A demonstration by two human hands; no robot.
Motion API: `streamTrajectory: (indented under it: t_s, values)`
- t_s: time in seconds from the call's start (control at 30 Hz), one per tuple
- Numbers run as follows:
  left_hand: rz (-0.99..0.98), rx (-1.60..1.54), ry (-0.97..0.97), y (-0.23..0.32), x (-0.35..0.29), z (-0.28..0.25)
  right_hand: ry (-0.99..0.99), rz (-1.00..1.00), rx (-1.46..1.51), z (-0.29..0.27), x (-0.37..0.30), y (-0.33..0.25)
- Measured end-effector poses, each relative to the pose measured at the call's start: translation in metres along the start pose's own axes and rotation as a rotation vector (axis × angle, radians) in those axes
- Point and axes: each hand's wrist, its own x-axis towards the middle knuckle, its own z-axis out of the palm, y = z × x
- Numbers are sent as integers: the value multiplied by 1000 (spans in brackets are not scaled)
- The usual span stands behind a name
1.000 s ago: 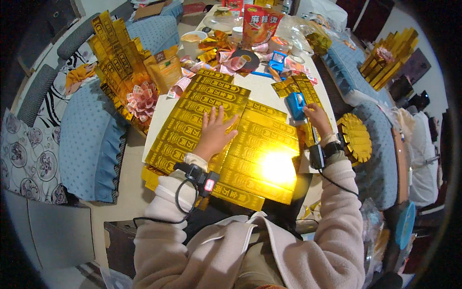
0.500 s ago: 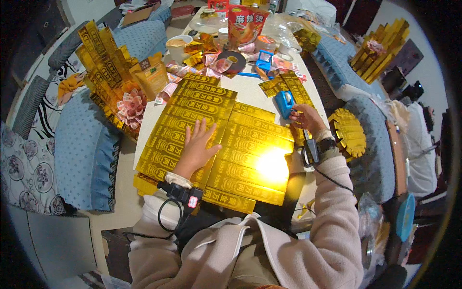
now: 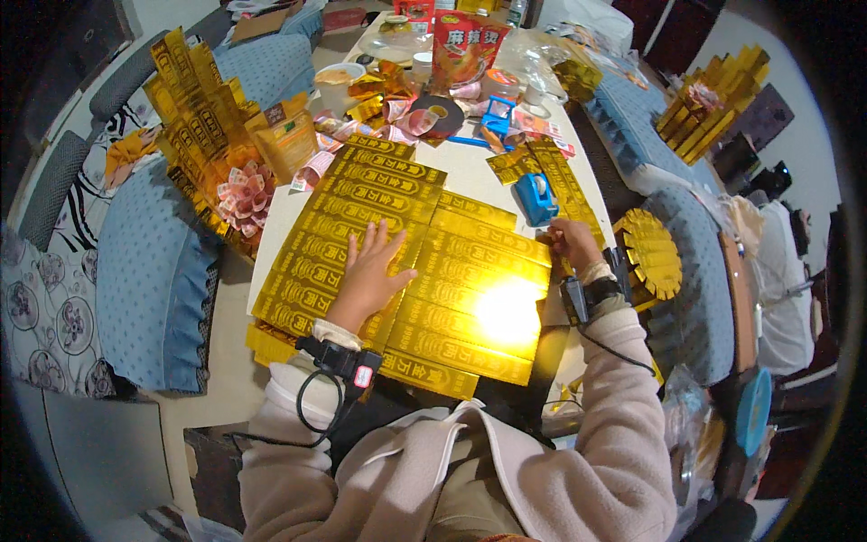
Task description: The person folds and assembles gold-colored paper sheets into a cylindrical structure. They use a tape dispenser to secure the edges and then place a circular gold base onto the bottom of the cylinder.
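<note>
My left hand (image 3: 368,278) lies flat with fingers spread on a panel of gold foil strips (image 3: 334,215) laid side by side on the table. A second set of gold strips (image 3: 452,271) adjoins it on the right, with bright glare on its lower right part. My right hand (image 3: 575,244) is closed in a pinch just past that set's upper right edge. Whatever its fingertips hold is too small to make out. Just beyond my right hand stands a blue tape dispenser (image 3: 537,199), apart from the fingers. More gold strips (image 3: 569,185) lie beside the dispenser.
Across the white table (image 3: 479,172) are a red food pouch (image 3: 462,50), a black-rimmed roll (image 3: 440,117), a tub (image 3: 334,86) and pink folded paper pieces. A tall gold arrangement with a pink paper flower (image 3: 246,199) stands left. A round gold piece (image 3: 650,253) sits right.
My right hand has drawn back from beside the tape dispenser, toward me, and its fingers are closer together. My left hand stays in place on the strips.
</note>
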Motion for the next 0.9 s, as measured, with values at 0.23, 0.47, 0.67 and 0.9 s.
streamTrajectory:
  t_s: [0.23,0.47,0.67,0.9]
  values:
    - [22,6,34,-1,-2,3,-317,170,88,-10,-8,-4]
    - [27,16,51,-2,-1,7,-96,-445,-272,30,-46,-51]
    - [45,4,77,-2,-2,7,-638,-468,-499,143,-94,-38]
    - [32,25,69,-2,0,9,-655,-401,-641,189,-99,-27]
